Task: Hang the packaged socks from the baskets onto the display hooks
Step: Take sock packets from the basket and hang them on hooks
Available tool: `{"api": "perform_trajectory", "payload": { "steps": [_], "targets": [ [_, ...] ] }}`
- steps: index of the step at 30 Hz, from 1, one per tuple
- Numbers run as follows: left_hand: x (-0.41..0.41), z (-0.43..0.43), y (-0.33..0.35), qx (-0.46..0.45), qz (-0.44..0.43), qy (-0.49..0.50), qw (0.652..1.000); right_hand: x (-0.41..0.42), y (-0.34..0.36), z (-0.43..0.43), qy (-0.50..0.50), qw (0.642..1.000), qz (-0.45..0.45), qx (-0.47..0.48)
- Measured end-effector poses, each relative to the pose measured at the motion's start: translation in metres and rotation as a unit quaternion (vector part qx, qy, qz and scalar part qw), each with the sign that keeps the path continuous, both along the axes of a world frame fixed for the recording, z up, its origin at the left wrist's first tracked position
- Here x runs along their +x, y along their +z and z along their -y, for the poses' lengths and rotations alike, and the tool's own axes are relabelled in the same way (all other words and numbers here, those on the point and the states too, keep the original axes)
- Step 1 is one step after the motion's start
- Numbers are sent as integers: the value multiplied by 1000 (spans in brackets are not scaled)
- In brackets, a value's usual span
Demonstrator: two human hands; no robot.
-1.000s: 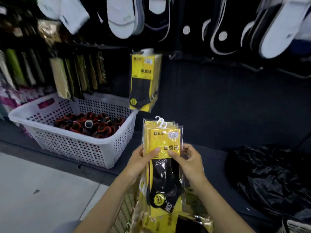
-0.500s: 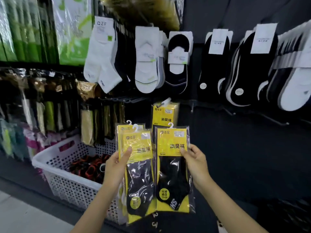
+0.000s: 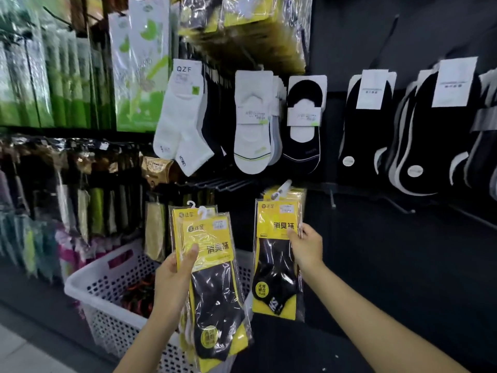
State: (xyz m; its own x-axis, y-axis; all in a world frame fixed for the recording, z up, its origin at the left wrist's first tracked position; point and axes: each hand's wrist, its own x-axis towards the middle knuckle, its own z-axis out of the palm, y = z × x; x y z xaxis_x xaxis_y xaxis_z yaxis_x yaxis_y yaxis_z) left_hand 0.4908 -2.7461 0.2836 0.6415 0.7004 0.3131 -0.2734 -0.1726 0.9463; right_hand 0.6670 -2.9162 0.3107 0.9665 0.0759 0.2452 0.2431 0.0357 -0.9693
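- A single yellow sock pack (image 3: pixel 277 254) with a black sock inside is raised in front of the dark display wall (image 3: pixel 403 251); its white hanger tab sits right at more yellow packs already hanging (image 3: pixel 295 192) behind it.
- The right hand (image 3: pixel 306 249) is clamped on that pack's right edge, thumb across the yellow header.
- The left hand (image 3: pixel 174 275) grips a fanned stack of the same packs (image 3: pixel 212 286), thumb on the front header; their white hooks stand free above it.
- The two hands are apart, a dark gap between their packs.
- Below and behind the left hand stands a white perforated basket (image 3: pixel 107 292) holding dark and orange items.
- Bare metal display hooks (image 3: pixel 223 184) jut out just above the packs.
- Higher up hang white ankle socks (image 3: pixel 183 117), white and black no-show socks (image 3: pixel 304 125), and further black pairs to the right.
- Green-and-white packets (image 3: pixel 137 63) fill the upper left; a pale floor (image 3: pixel 21 354) shows at lower left.
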Motion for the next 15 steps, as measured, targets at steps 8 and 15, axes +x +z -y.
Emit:
{"api": "perform_trajectory", "payload": {
  "steps": [8, 15],
  "targets": [
    [12, 5, -12, -25, 3, -19, 1000, 35, -17, 0, -92, 981, -151, 77],
    [17, 25, -18, -40, 3, -63, 997, -18, -29, 15, 51, 996, -63, 25]
  ]
}}
